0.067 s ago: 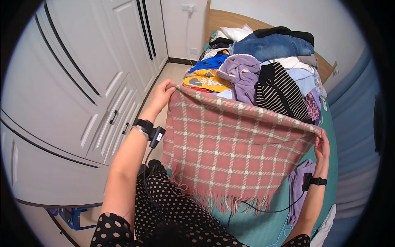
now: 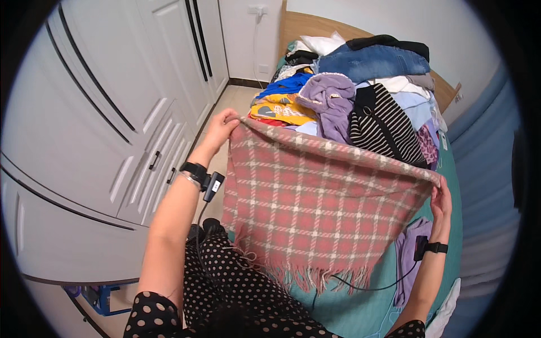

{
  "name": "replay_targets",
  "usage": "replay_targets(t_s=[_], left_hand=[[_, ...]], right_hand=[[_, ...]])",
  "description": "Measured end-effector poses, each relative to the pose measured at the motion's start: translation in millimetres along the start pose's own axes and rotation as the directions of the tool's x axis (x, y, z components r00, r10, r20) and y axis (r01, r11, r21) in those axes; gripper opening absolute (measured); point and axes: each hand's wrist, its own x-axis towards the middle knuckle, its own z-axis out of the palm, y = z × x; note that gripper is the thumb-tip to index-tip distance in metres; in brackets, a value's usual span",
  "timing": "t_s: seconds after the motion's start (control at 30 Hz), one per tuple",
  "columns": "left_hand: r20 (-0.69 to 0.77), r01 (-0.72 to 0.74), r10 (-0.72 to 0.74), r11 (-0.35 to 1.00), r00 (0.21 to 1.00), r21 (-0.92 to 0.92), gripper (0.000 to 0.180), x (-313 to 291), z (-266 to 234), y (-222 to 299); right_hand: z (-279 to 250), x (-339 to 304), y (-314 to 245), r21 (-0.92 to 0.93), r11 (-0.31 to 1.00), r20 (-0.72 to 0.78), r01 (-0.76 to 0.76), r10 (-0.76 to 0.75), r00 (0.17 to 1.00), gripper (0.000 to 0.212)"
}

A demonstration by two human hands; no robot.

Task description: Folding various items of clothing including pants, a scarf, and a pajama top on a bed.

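A pink and brown plaid scarf [image 2: 315, 208] with cream lines hangs spread between my two hands, its fringe trailing at the bottom. My left hand [image 2: 224, 128] pinches the scarf's upper left corner. At the opposite upper corner, my right hand [image 2: 441, 198] grips the cloth, with some fingers behind it. Just beyond the scarf's top edge lie a lilac fleece garment [image 2: 332, 104] and a black-and-white striped garment [image 2: 386, 127]. Beside my right wrist, a folded lilac garment [image 2: 410, 265] rests on the bed.
Clothes are heaped on the bed [image 2: 338, 312], including blue jeans [image 2: 375, 63] and a yellow printed garment [image 2: 284, 110]. White wardrobes [image 2: 96, 107] line the left side. A blue curtain [image 2: 484, 169] hangs at right. A cable [image 2: 383, 288] runs from my right wrist below the fringe.
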Motion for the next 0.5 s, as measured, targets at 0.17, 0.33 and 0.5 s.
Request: replay_targets(t_s=[0.17,0.33,0.5], left_hand=[[0.253,0.4,-0.341,0.885,0.905,-0.239,0.043,15,-17,19],[0.262,0.401,-0.335,0.877,0.905,-0.265,0.05,59,-28,61],[0.024,0.207,-0.23,0.815,0.973,-0.542,0.054,91,2,28]], right_hand=[[-17,12,-2,0.035,0.998,-0.016,-0.055,0.056,0.998,0.023],[-13,39,-3,0.065,0.99,0.027,-0.121,0.12,0.992,0.018],[-11,77,13,0.314,0.947,-0.01,-0.066,0.073,0.997,0.019]])
